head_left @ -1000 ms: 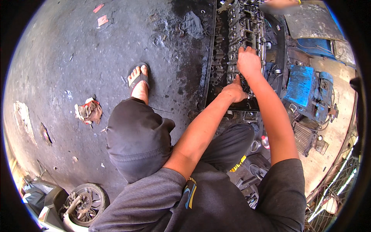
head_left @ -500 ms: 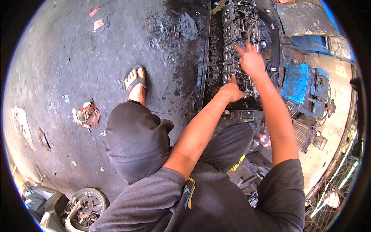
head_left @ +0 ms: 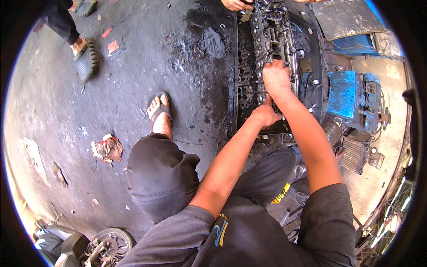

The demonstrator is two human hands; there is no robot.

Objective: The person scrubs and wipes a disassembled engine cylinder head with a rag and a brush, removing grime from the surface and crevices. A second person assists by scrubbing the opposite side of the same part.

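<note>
Right hand (head_left: 276, 78), raised w/ fingers spread half a sec ago, is now down on the long silvery metal engine cylinder head (head_left: 275, 35), fingers curled over its top; can't tell if it's gripping anything. Left hand (head_left: 267, 114) keeps its spot on the near end, at approx 6–7 o'clock of the right, one finger pointing fwd; its grip's unclear too. Hands are v. close together. From the person's chest, the cyl. head lies at 12, over a shallow black metal tray (head_left: 243, 121), w/ a flat dark metal plate w/ round holes (head_left: 245, 89) on its 9 o'clock side. Also new: a co-worker's dark grey rubber clog (head_left: 88, 62) at 10–11, plus another bare hand (head_left: 236, 4) nr the far end, contact unclear. Boxy blue-painted metal machine (head_left: 341, 94) sits at 1; crumpled red-and-white rag (head_left: 107, 148) at 10.
</note>
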